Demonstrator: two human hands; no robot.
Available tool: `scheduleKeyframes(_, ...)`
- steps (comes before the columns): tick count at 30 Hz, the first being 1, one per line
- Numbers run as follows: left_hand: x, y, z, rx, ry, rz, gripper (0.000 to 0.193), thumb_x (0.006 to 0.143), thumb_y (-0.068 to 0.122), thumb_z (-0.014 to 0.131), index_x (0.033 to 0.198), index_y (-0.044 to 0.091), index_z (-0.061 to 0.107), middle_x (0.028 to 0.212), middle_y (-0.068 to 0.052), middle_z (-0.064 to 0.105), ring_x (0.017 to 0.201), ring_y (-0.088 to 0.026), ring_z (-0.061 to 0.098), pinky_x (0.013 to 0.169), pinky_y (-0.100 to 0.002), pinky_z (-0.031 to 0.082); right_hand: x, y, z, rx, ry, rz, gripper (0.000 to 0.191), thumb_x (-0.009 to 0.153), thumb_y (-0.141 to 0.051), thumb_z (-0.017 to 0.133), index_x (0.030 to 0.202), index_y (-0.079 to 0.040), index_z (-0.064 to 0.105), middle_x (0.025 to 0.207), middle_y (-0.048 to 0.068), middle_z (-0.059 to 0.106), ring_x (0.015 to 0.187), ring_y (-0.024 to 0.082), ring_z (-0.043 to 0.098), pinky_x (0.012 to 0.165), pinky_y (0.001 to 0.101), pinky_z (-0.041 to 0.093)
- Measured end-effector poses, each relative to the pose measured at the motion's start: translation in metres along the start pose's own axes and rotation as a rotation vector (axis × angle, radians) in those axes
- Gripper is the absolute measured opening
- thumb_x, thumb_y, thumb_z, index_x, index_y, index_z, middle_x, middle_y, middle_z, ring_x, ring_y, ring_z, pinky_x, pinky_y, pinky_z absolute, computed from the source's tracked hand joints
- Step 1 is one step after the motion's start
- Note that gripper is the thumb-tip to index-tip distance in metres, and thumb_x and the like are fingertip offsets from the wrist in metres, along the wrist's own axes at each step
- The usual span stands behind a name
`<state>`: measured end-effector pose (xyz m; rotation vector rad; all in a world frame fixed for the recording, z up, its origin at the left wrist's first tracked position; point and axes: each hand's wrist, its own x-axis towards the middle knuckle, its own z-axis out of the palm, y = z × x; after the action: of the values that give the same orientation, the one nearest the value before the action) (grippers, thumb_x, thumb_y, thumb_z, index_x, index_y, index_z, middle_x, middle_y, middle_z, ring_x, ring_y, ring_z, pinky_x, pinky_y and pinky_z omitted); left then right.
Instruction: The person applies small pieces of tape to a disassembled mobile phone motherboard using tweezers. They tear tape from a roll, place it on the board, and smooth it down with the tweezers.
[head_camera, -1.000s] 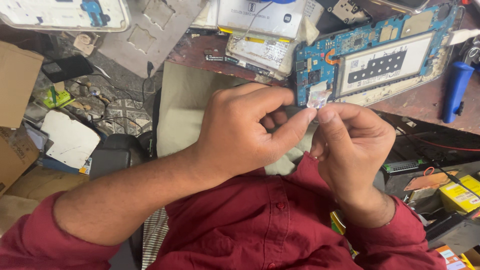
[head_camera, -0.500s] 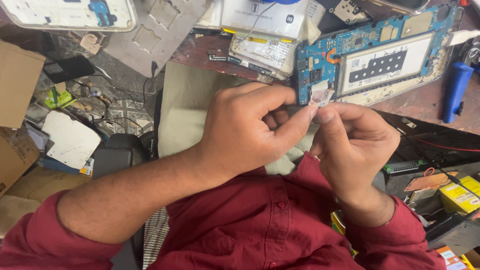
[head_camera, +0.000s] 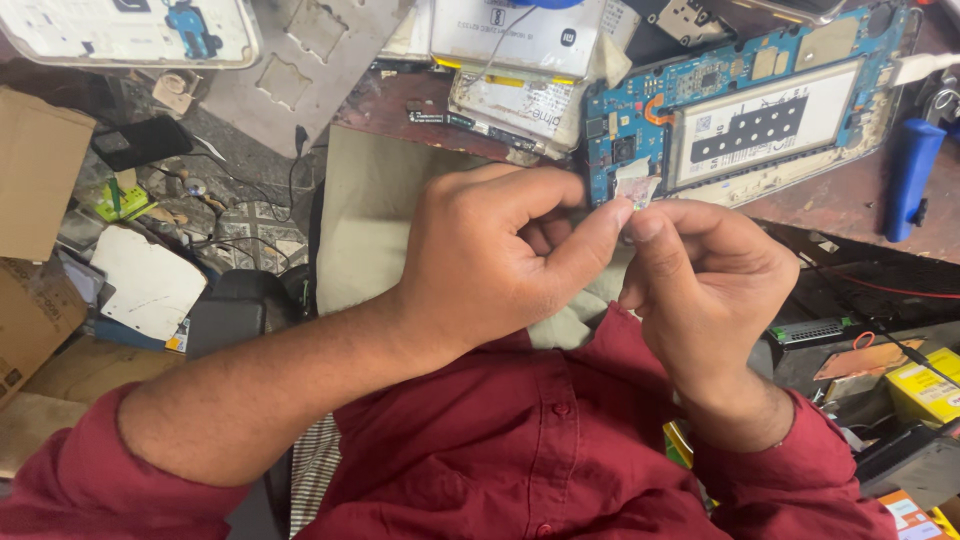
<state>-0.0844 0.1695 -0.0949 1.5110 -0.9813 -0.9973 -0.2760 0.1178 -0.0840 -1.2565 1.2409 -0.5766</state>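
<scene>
Left hand (head_camera: 495, 255) and right hand (head_camera: 705, 285): both grips pinching small thin metallic chip (head_camera: 637, 190); blue circuit board (head_camera: 745, 110) beyond.

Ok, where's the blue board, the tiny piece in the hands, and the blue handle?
Blue board (head_camera: 700, 80): head view, its top strip with chips.
Tiny piece (head_camera: 637, 190): head view, the pale part above the fingertips.
Blue handle (head_camera: 908, 175): head view, middle of the grip.
</scene>
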Motion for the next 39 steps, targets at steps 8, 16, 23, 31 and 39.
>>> scheduleKeyframes(8,0.000,0.001,0.003,-0.025,0.021,-0.007,0.022,0.098,0.018,0.078,0.084,0.004,0.070,0.066,-0.004,0.066,0.057,-0.009,0.067,0.049,-0.023,0.050,0.000,-0.002,0.001,-0.039,0.015,0.001,0.012,0.106,-0.003,0.073,0.109,0.008,0.071,0.079,0.007,0.070,0.054,0.005,0.059,0.048,0.0176,0.043)
scheduleKeyframes(16,0.001,0.001,0.002,-0.049,0.020,-0.020,0.024,0.098,0.018,0.077,0.081,0.004,0.069,0.063,-0.004,0.064,0.054,-0.009,0.064,0.050,-0.025,0.047,-0.003,-0.006,0.000,-0.189,0.003,-0.096,0.012,0.108,-0.003,0.075,0.108,0.009,0.073,0.083,0.008,0.072,0.059,0.005,0.061,0.053,0.0169,0.045)
scheduleKeyframes(23,0.000,0.002,0.003,-0.058,0.029,-0.042,0.023,0.097,0.018,0.077,0.080,0.004,0.070,0.062,-0.004,0.064,0.053,-0.008,0.063,0.050,-0.026,0.046,-0.001,-0.014,0.004,-0.306,0.057,-0.216,0.011,0.108,0.000,0.074,0.116,0.007,0.071,0.090,0.009,0.073,0.064,0.007,0.065,0.056,0.0183,0.049)
scheduleKeyframes(31,0.000,0.000,0.003,-0.074,0.023,-0.034,0.022,0.099,0.018,0.076,0.082,0.005,0.069,0.064,-0.004,0.065,0.055,-0.009,0.064,0.053,-0.027,0.048,0.023,-0.016,-0.012,-1.006,-0.116,-1.002,0.029,0.095,-0.005,0.083,0.122,-0.005,0.074,0.079,0.005,0.063,0.068,0.023,0.057,0.062,0.0332,0.043)
scheduleKeyframes(39,0.000,-0.001,0.004,-0.040,0.036,-0.017,0.024,0.098,0.018,0.076,0.079,0.005,0.067,0.063,-0.005,0.063,0.054,-0.012,0.064,0.053,-0.028,0.048,0.025,-0.017,-0.008,-1.143,-0.085,-0.990,0.028,0.099,-0.014,0.080,0.123,-0.002,0.075,0.069,0.005,0.050,0.058,0.024,0.050,0.060,0.0374,0.041)
